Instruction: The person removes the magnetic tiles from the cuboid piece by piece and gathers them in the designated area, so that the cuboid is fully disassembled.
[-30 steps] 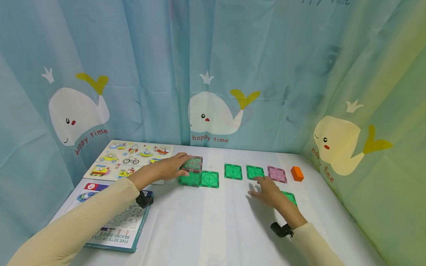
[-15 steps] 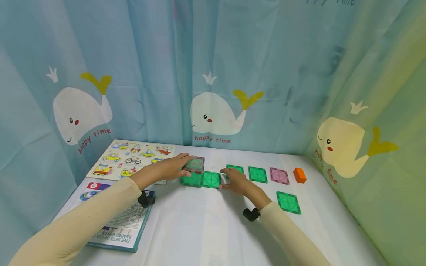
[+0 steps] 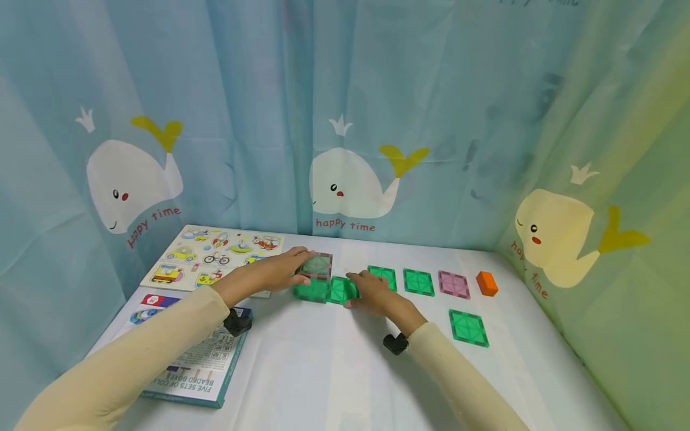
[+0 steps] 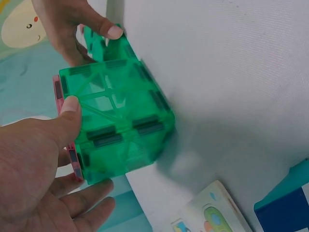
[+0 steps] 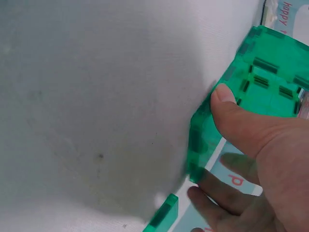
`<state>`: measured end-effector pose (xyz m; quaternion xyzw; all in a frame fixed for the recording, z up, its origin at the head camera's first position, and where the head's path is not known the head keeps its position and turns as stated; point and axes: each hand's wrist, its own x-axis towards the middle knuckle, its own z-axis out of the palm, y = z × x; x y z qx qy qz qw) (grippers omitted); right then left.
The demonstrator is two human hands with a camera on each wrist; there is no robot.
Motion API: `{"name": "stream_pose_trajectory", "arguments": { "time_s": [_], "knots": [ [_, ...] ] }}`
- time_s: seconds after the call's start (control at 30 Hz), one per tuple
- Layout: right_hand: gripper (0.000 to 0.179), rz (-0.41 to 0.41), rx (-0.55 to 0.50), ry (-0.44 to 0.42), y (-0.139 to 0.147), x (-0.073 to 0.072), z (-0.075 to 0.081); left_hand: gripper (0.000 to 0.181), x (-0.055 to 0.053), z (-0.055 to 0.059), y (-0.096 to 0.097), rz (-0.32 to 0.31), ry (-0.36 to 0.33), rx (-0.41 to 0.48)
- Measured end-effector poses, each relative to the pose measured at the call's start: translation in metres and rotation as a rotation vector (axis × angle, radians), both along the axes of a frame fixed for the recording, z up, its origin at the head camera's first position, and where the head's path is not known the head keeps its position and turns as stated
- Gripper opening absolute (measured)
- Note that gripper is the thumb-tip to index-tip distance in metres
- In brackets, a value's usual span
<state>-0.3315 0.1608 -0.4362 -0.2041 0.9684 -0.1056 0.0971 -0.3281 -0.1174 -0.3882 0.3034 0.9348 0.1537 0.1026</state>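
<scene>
On the table stands a small box of magnetic tiles, with green sides (image 4: pixel 108 96) and a pink top tile (image 3: pixel 317 266). My left hand (image 3: pixel 276 274) grips it from the left, thumb on the near green side and fingers round the far side. Against the box's right side is a green magnetic tile (image 3: pixel 338 290), tilted up at its right edge. My right hand (image 3: pixel 373 294) pinches that edge, thumb in front and fingers behind, as the right wrist view shows. Part of this tile is hidden by the fingers.
To the right lie two green tiles (image 3: pixel 418 282) (image 3: pixel 382 278), a pink tile (image 3: pixel 454 284) and an orange block (image 3: pixel 487 284). Another green tile (image 3: pixel 468 327) lies nearer. At left are a picture puzzle board (image 3: pixel 185 270) and a flat box (image 3: pixel 207 365). A whale-print curtain (image 3: pixel 259 149) hangs behind.
My right hand has moved left from the loose tiles to the green tile beside the box and has raised its right edge. The left hand stays on the box.
</scene>
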Motion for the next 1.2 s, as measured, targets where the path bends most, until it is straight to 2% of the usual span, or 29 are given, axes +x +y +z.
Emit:
{"name": "stream_pose_trajectory", "arguments": {
  "time_s": [0.13, 0.33, 0.47, 0.57, 0.67, 0.73, 0.83, 0.93, 1.2],
  "knots": [
    [0.078, -0.011, 0.011, 0.052, 0.0, 0.003, 0.002, 0.071, 0.001, 0.001, 0.001, -0.002, -0.004, 0.002],
    [0.072, 0.008, -0.091, 0.145, 0.007, 0.006, -0.003, 0.072, 0.002, 0.001, 0.002, 0.006, -0.014, -0.007],
    [0.058, 0.03, -0.197, 0.132, 0.016, 0.007, -0.005, 0.072, 0.003, 0.001, 0.003, 0.011, -0.023, -0.004],
    [0.047, 0.077, -0.301, 0.098, 0.025, 0.01, -0.002, 0.071, 0.003, 0.001, 0.003, 0.012, -0.025, 0.005],
    [0.044, 0.139, -0.379, 0.097, 0.034, 0.013, 0.001, 0.071, 0.004, 0.001, 0.003, 0.01, -0.021, 0.012],
    [0.045, 0.147, -0.412, 0.093, 0.042, 0.015, 0.003, 0.071, 0.004, 0.002, 0.002, 0.006, -0.016, 0.013],
    [0.047, 0.104, -0.433, 0.1, 0.056, 0.019, 0.004, 0.071, 0.004, 0.002, 0.001, 0.001, -0.007, 0.012],
    [0.047, 0.028, -0.451, 0.105, 0.075, 0.025, 0.007, 0.07, 0.004, 0.002, 0.001, -0.004, -0.005, 0.011],
    [0.044, -0.148, -0.44, 0.238, 0.128, 0.051, 0.011, 0.071, 0.004, 0.002, -0.001, -0.006, -0.022, 0.01]
  ]
}}
